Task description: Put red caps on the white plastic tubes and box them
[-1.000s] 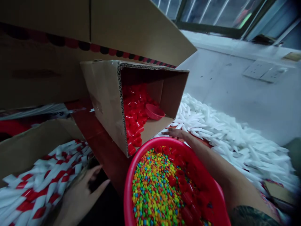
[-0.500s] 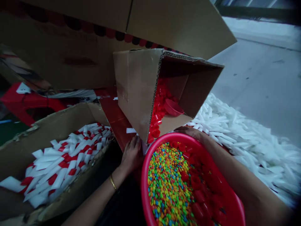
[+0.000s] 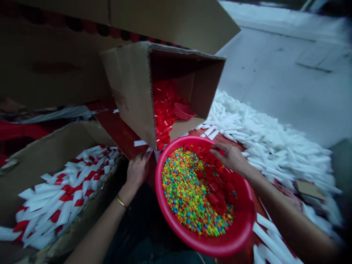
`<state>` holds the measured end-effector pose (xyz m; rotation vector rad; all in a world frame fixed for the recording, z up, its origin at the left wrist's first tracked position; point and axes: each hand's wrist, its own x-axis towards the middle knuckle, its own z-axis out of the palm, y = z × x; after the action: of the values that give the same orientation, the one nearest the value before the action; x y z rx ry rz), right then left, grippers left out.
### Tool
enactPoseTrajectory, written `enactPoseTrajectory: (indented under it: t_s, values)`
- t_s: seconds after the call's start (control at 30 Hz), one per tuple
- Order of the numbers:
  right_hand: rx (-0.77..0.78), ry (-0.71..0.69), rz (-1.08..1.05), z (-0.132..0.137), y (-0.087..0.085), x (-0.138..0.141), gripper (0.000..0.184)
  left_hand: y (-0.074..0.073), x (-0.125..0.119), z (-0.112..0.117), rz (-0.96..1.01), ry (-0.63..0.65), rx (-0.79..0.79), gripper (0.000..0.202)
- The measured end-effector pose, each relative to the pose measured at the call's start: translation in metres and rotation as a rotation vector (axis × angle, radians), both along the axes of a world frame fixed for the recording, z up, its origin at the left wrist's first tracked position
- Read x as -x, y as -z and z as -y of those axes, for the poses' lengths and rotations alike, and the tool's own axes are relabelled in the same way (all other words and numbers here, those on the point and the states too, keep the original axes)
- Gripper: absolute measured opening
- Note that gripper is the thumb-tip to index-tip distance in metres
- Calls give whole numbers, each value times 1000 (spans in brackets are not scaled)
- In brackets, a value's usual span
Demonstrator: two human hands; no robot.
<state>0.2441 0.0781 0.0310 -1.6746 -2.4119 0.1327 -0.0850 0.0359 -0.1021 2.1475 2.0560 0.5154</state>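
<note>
A round red basin (image 3: 205, 251) contains many small multicoloured candies (image 3: 184, 198) and a heap of red plastic caps (image 3: 216, 190) at its right. My right hand (image 3: 231, 157) is over the basin's far right side, fingers bent and slightly apart above the caps; no held object shows. My left hand (image 3: 137, 168) rests at the edge of the red tabletop (image 3: 118, 134), left of the basin. Its fingers stretch forward, somewhat blurred, close to a white strip (image 3: 140, 143). Behind the basin, a cardboard box (image 3: 132, 95) on its side holds more red caps and a small red bowl (image 3: 183, 111).
At the left, a large open carton (image 3: 79, 128) holds white tubes with red caps. White tubes (image 3: 264, 128) lie in a big pile at the right, with several more beside the basin (image 3: 272, 234). A bigger cardboard box (image 3: 170, 22) stands behind.
My right hand has come from behind the basin's far rim to above the red caps inside. The basin now sits more level and fully in view. My left hand stays by the table edge.
</note>
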Motion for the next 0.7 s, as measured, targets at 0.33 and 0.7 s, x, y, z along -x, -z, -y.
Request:
enactPoseTrajectory:
  t_s: [0.33, 0.7]
  values:
    - [10, -184, 133, 70, 23, 8, 27, -44, -9, -15, -61, -92, 248, 53]
    - [104, -189, 432, 50, 41, 38, 27, -42, -1, -6, 28, -63, 401, 48]
